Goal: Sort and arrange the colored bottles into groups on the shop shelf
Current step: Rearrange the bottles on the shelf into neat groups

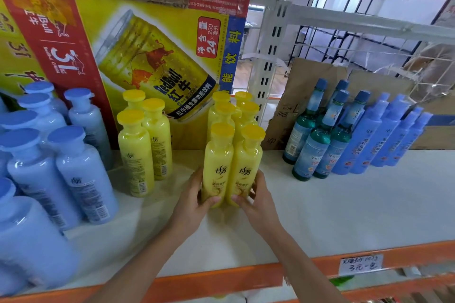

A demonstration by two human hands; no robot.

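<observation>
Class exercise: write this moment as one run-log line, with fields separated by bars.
left hand: grips front-left yellow bottle | right hand: grips front-right yellow bottle | both upright on white shelf

We read "RedBull 红牛" and "24×250" on the yellow carton (118,32), "31" on its red band (61,56), and "拉芳" on the front yellow bottles (218,170); the handwriting on the shelf tag (360,264) is unclear.
</observation>
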